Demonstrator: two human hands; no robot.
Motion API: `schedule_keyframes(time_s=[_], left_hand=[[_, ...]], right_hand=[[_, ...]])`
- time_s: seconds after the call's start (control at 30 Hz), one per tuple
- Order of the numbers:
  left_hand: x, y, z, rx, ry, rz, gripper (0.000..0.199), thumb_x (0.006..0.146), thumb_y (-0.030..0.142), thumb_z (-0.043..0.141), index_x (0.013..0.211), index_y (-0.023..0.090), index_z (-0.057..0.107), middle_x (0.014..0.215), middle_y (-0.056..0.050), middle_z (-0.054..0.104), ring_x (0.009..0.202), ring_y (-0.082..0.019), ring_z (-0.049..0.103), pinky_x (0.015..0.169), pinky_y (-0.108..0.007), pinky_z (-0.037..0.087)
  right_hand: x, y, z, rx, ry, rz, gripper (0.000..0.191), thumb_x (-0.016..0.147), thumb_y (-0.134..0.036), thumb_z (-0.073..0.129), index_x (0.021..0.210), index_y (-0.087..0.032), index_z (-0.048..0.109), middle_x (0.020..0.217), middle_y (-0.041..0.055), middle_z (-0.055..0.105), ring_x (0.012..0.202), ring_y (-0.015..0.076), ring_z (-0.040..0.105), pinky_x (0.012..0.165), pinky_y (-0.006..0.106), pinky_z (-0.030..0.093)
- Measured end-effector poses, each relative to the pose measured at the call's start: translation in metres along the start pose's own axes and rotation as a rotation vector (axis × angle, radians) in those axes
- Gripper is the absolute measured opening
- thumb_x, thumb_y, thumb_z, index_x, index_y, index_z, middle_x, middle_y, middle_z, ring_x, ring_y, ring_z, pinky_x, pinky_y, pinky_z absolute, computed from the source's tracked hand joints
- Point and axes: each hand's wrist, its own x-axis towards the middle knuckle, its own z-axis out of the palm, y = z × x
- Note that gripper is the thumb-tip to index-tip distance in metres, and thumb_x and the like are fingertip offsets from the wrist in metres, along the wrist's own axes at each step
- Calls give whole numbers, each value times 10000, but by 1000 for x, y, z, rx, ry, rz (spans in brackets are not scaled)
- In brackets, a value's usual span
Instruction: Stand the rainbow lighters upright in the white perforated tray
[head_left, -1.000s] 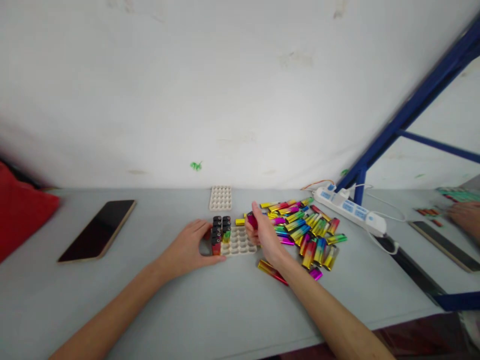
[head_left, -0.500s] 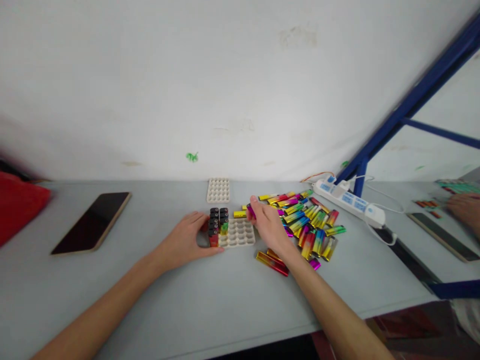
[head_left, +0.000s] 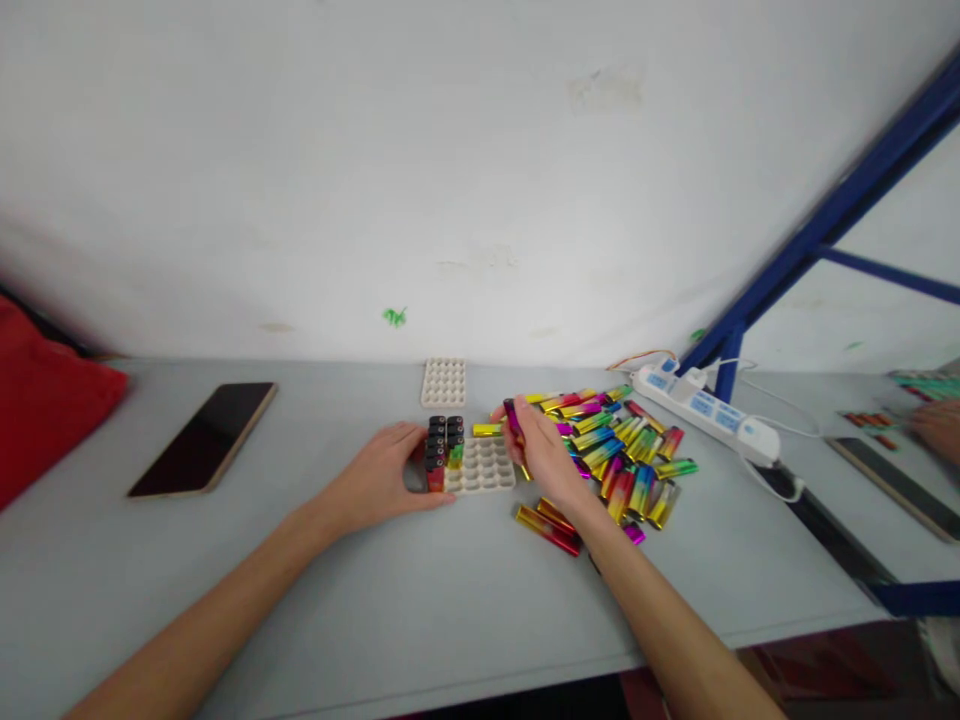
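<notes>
A cream tray (head_left: 491,465) with rows of round-cornered pockets lies in front of me. Several lighters (head_left: 437,450) with black tops stand upright in its left end, and a shorter green-yellow piece (head_left: 455,457) sits beside them. My left hand (head_left: 386,470) is closed around that end of the tray, thumb along the front edge and fingertips hidden behind the lighters. Over the tray's right end, my right hand (head_left: 536,440) pinches a dark purple lighter (head_left: 513,418), held tilted. A heap of shiny multicoloured lighters (head_left: 619,450) lies just right of that hand.
A second pocketed tray (head_left: 444,382) lies near the wall. Loose red-gold lighters (head_left: 549,528) lie near my right forearm. Left are a phone (head_left: 202,440) and a red bag (head_left: 52,400). At right stand a power strip (head_left: 705,412), a blue frame (head_left: 795,270) and another person's hand (head_left: 937,428).
My right hand has turned the purple lighter so more of it shows beside the tray. My left hand keeps its place at the tray. The whole view has shifted slightly.
</notes>
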Motion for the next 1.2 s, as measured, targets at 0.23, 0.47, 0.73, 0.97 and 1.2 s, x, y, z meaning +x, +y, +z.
schedule_keyframes(time_s=[0.23, 0.47, 0.73, 0.97, 1.2], left_hand=[[-2, -1, 3, -3, 23, 7, 541, 740, 672, 815, 958, 216, 623, 1021, -80, 715, 971, -304, 664, 906, -415, 511], [-3, -3, 5, -14, 37, 25, 570, 722, 682, 831, 984, 220, 624, 1006, -58, 705, 958, -299, 660, 904, -404, 501], [-4, -4, 7, -6, 20, 17, 557, 736, 706, 810, 932, 221, 618, 977, -57, 690, 955, -301, 651, 900, -411, 496], [-2, -4, 7, -16, 31, 8, 504, 728, 653, 816, 927, 229, 629, 979, -61, 717, 957, -305, 673, 899, -414, 507], [0, -8, 7, -6, 38, 21, 460, 745, 627, 796, 953, 243, 654, 1022, -77, 750, 982, -315, 692, 929, -437, 533]], right_hand=[[-15, -16, -1, -655, -69, -524, 306, 1078, -471, 565, 1030, -202, 702, 1052, 94, 688, 1009, 233, 635, 923, 357, 498], [-21, -9, 10, -705, -112, -508, 200, 1096, -369, 574, 1058, -200, 675, 885, 40, 765, 777, 184, 709, 715, 269, 493], [-25, -19, 11, -952, -290, -573, 237, 1096, -387, 562, 1137, -194, 693, 1078, 103, 794, 958, 225, 750, 826, 306, 532], [-18, -37, 11, -1162, -346, -525, 307, 1111, -415, 525, 1107, -172, 713, 920, 73, 785, 850, 203, 731, 747, 281, 459], [-19, -47, 19, -1309, -340, -374, 500, 1100, -564, 436, 1078, -183, 760, 934, 106, 805, 830, 225, 746, 714, 293, 440]])
